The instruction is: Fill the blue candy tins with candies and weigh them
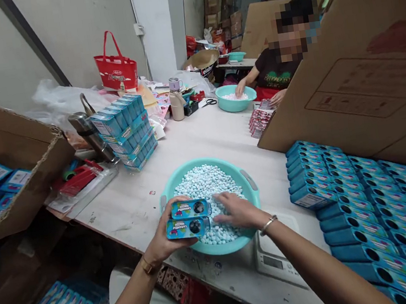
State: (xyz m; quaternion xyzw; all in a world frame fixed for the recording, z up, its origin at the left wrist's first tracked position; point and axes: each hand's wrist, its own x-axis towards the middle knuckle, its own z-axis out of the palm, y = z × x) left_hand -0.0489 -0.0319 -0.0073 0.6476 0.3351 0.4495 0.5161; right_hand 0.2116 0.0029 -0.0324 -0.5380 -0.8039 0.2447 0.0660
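My left hand [164,240] is closed round two small blue boxes [188,218], held side by side over the near rim of a teal basin [250,185]. The basin is filled with small pale blue and white candies [207,184]. My right hand [237,210] lies palm down on the candies at the basin's near side, fingers curled into them; whether it holds any is hidden. Each box has a round hole on its face. A white scale [278,257] sits just right of the basin.
Rows of blue boxes [377,208] fill the table's right side under a large cardboard flap [357,65]. A stack of blue boxes [128,130] stands at the left. A person sits opposite at a second teal basin [236,98]. An open carton [12,163] sits far left.
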